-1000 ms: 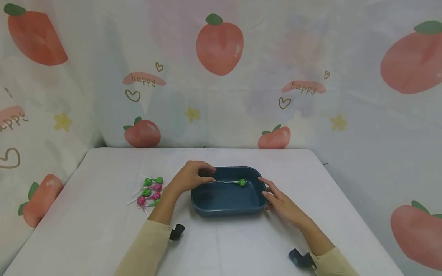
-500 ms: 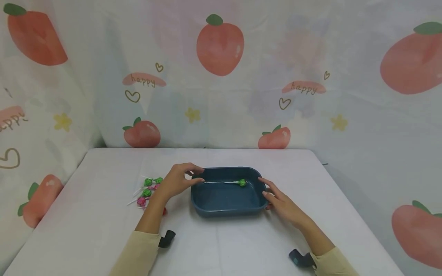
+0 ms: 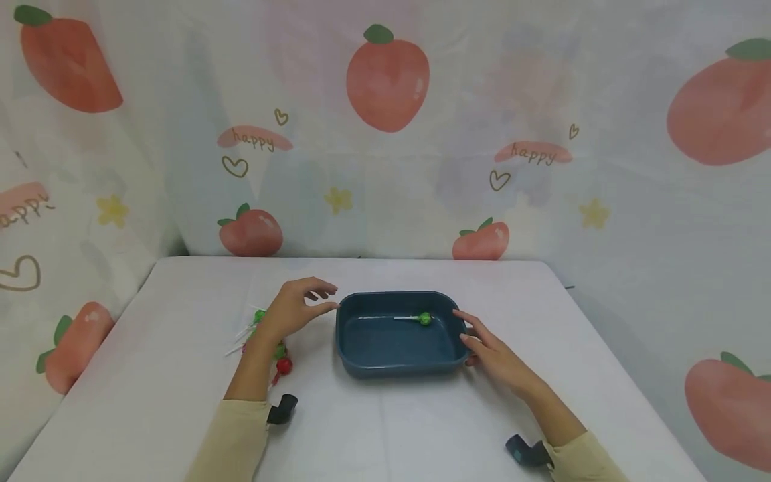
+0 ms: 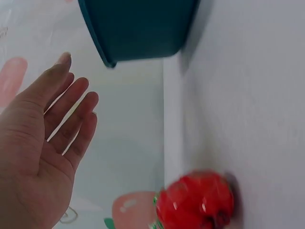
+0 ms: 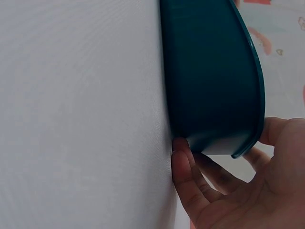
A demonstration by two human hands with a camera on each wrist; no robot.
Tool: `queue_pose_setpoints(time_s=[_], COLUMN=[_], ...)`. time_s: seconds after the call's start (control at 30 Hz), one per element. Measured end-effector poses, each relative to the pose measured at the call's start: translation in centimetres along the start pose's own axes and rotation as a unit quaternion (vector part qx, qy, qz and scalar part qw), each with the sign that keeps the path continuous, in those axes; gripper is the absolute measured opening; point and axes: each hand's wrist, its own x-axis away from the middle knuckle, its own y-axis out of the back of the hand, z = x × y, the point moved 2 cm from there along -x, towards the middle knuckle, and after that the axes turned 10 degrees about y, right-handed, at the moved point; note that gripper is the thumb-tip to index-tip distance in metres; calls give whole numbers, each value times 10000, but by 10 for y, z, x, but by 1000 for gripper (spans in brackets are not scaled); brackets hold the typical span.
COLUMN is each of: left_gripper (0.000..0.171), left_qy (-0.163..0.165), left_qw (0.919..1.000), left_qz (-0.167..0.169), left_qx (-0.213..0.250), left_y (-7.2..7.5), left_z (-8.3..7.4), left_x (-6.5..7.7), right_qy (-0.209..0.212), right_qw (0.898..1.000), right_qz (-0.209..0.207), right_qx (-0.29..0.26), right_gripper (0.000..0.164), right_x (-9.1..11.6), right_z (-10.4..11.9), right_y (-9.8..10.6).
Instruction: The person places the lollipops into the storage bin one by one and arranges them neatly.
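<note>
A dark blue rectangular baking dish (image 3: 397,365) sits on the white table, with one green-wrapped lollipop (image 3: 425,319) lying inside near its back wall. My right hand (image 3: 496,355) holds the dish's right end, one finger up at the rim and others low against the side, as the right wrist view shows. Just left of the dish, my left hand (image 3: 295,309) is in the air, fingers spread and holding nothing. Beneath and beside the left forearm lie several lollipops, partly hidden; a red lollipop (image 3: 284,366) shows, also large in the left wrist view.
The white tabletop (image 3: 421,428) runs back to a hanging cloth (image 3: 409,187) printed with peaches. Each wrist carries a small black camera mount, the left mount (image 3: 283,410) close to the lollipops.
My left hand has drawn back from over the dish's left rim and moved left toward the lollipops. The right hand and the green lollipop in the dish stay in place.
</note>
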Motion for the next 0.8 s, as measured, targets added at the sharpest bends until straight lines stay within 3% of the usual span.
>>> queue_pose_setpoints(time_s=[0.2,0.37,0.63,0.8], left_gripper=[27,27,24,25], left_qy=[724,1214,1398,1714], left_qw=[9972,9926,9901,9852], left_qz=[-137,35,137,61], left_qx=[110,30,84,85], left_y=[19,29,39,46], left_z=[32,47,66,81], left_x=[8,14,26,38], right_qy=[-98,-125,-123,-111], right_qw=[9999,9999,9999,9999], right_qz=[-24,-29,-61,-33], right_qx=[-12,3,36,68], right_gripper=[54,53,53,53], right_x=[1,2,4,3], right_z=[-4,-7,-9,-9], right_y=[-1,-1,0,-2])
